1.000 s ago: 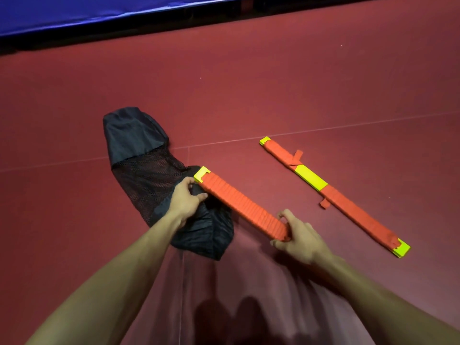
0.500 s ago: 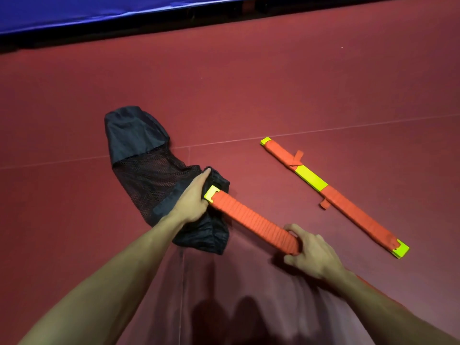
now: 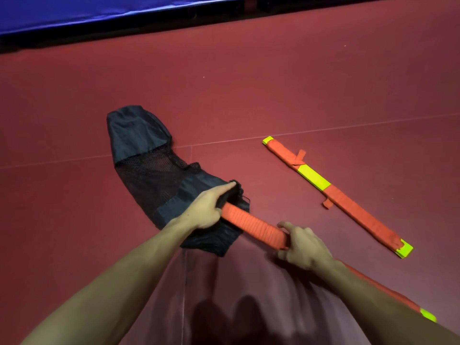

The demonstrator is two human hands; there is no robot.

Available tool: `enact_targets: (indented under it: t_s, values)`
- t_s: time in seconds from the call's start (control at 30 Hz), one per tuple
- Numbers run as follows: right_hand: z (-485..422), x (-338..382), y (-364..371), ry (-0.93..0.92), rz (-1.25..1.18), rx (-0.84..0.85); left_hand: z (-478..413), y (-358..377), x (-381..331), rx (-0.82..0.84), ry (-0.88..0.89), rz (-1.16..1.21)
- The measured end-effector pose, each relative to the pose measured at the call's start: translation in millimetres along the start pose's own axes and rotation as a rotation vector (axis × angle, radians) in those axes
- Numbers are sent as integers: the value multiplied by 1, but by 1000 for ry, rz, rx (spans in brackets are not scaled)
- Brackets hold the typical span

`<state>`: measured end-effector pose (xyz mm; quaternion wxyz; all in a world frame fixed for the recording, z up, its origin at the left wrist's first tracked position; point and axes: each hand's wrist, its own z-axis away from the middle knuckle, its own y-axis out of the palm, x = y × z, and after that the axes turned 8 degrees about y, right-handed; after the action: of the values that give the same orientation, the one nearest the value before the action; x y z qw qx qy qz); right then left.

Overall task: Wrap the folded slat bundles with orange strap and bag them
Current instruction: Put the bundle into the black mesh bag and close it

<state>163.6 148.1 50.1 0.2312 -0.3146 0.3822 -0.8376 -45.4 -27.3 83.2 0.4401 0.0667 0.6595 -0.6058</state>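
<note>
- My left hand [image 3: 207, 211] grips the mouth of the bag [image 3: 149, 170].
- My right hand [image 3: 302, 247] grips the near end of the bundle [image 3: 254, 224]; its far tip is hidden at the mouth.
- The bundle's long axis runs from my right hand up-left into the bag, so I judge the push goes that way.
- The second bundle [image 3: 343, 195] lies well apart, to the right.

My left hand [image 3: 206, 210] and right hand [image 3: 303, 247] are bare, and both forearms are uncovered as far as the picture shows them. The left forearm [image 3: 119, 282] fills the frame toward 7 o'clock, long and lean, with a shallow groove along its length. The right forearm [image 3: 373, 295] lies toward 5 o'clock. The right hand's knuckles show as small ridges. My fingernails are too blurred to make out.
</note>
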Motion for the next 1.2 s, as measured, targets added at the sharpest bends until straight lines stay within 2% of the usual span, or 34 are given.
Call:
enact_targets:
  t_s: [0.13,0.27,0.43,0.6,0.73,0.83,0.9,0.93,1.0,1.07,1.1,1.13,1.2]
  values:
    - [-6,16,-1,3,-1,26,-2,19,-14,53,56,-15]
    - [-7,29,-7,-30,51,-13,-3,28,-24,-18,69,-29]
    - [-10,36,-13,-27,-159,-19,-1,36,-31,44,115,-10]
    - [-13,38,-11,-117,-302,-38,7,54,-37,154,159,15]
    - [-17,35,-11,-122,-451,5,14,62,-45,197,116,215]
    - [-22,32,-6,-121,-433,-26,20,61,-53,285,85,334]
    - [-23,32,-5,-75,-418,-81,19,58,-51,324,71,525]
    - [-23,32,-6,-46,-410,-101,17,56,-47,263,51,597]
    - [-25,33,-6,-11,-361,-111,11,51,-40,-20,-24,625]
    - [-24,32,-7,9,-306,-106,3,42,-32,-341,-95,464]
    - [-23,32,-7,19,-287,-107,-2,36,-29,-427,-135,309]
    - [-22,31,-7,26,-272,-116,-7,32,-24,-430,-172,152]
    - [-20,31,-5,27,-240,-144,-14,23,-17,-288,-263,-2]
